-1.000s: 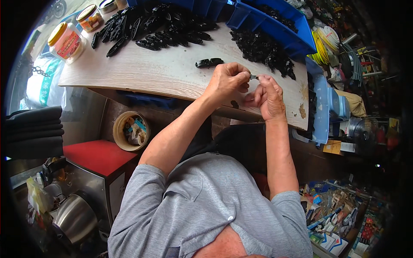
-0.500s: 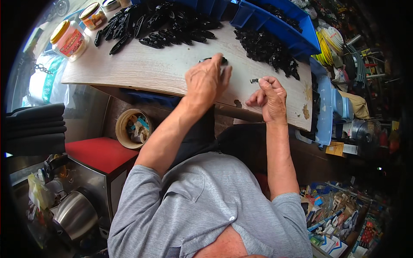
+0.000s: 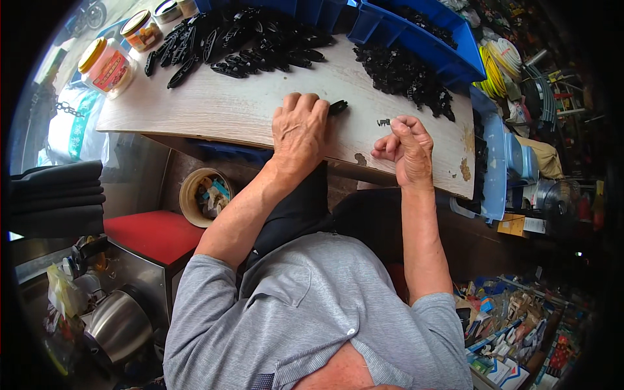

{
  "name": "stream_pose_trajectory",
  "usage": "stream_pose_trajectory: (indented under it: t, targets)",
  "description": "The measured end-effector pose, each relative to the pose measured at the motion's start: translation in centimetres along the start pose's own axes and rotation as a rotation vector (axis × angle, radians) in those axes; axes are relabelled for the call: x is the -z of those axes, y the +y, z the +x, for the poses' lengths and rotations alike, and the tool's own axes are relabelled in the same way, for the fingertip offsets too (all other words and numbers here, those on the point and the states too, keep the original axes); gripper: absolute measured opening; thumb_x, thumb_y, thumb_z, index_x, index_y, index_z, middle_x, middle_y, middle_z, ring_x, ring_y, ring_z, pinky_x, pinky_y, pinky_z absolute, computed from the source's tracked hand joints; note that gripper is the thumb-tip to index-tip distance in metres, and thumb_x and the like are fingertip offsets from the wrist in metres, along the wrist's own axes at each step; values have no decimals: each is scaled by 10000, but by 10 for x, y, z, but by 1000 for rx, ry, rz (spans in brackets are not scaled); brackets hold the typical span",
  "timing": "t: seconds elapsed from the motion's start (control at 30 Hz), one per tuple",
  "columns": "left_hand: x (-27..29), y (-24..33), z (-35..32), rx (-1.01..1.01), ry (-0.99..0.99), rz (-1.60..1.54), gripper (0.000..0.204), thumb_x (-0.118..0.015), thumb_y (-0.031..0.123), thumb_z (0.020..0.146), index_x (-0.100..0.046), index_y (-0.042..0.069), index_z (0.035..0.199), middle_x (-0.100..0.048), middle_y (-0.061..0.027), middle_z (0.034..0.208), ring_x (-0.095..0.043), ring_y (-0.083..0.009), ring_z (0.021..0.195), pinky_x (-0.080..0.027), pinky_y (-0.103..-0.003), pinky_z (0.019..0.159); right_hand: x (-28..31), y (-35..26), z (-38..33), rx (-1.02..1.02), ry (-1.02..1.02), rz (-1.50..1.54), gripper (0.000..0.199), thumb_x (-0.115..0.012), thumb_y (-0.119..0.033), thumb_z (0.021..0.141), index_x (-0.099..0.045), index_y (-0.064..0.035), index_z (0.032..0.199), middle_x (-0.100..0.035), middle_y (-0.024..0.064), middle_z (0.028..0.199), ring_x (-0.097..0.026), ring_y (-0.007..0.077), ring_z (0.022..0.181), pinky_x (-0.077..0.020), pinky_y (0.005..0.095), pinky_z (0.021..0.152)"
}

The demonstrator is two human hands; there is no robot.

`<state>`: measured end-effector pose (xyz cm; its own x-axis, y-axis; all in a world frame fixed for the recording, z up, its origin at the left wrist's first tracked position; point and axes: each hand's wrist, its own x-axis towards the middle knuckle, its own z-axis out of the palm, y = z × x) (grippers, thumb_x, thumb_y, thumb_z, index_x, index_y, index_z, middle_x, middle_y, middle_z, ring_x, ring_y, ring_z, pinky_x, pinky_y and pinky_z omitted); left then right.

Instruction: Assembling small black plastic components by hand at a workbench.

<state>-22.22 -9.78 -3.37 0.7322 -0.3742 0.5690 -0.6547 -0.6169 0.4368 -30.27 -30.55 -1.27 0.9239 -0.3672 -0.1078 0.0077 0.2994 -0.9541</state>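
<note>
My left hand (image 3: 300, 127) is closed over a long black plastic part (image 3: 338, 108) at the front of the pale wooden tabletop; only the part's right end shows beyond the fingers. To its right, my right hand (image 3: 412, 146) pinches a small black toothed piece (image 3: 383, 122) between thumb and forefinger, just above the tabletop. Beyond my left hand lies a heap of long black slotted parts (image 3: 263, 55). A pile of small black pieces (image 3: 406, 75) spreads over the right side of the table.
Blue plastic bins (image 3: 416, 32) stand along the table's far side. Two lidded jars (image 3: 107, 70) and other containers sit at the far left. Below the front edge are a bucket (image 3: 192, 201) with scraps and a red-topped cabinet (image 3: 153, 235). A light-blue bin (image 3: 495, 162) adjoins the right edge.
My left hand has turned knuckles-up and come down onto the table with the long black part. My right hand has hardly moved and keeps its pinch on the small piece.
</note>
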Motion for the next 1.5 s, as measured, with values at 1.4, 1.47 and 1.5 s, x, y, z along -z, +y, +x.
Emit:
stream_pose_trajectory:
  t: [1.4,1.47,1.5]
  targets:
    - [-2,45,3,749,-251,-1446,173,-685,138,897,-684,-33,929,-664,-52,768,-618,-79,609,-555,-225,557,-24,-12,-12,-134,-139,-258,318,-677,-356,916,-558,-93,784,-466,-27,583,-477,79,464,-533,296,467]
    - [0,44,3,703,-280,-1467,156,-679,122,902,-686,-33,916,-662,-50,762,-620,-84,619,-551,-236,562,-28,-11,-15,-91,-109,-232,371,-695,-361,902,-509,-103,711,-467,-28,598,-478,87,456,-523,305,434]
    - [-1,45,3,699,-276,-1466,156,-679,122,902,-686,-33,916,-662,-50,762,-620,-84,619,-551,-236,562,-25,-10,-15,-88,-113,-233,371,-695,-361,902,-509,-103,711,-467,-28,598,-478,87,456,-523,305,434]
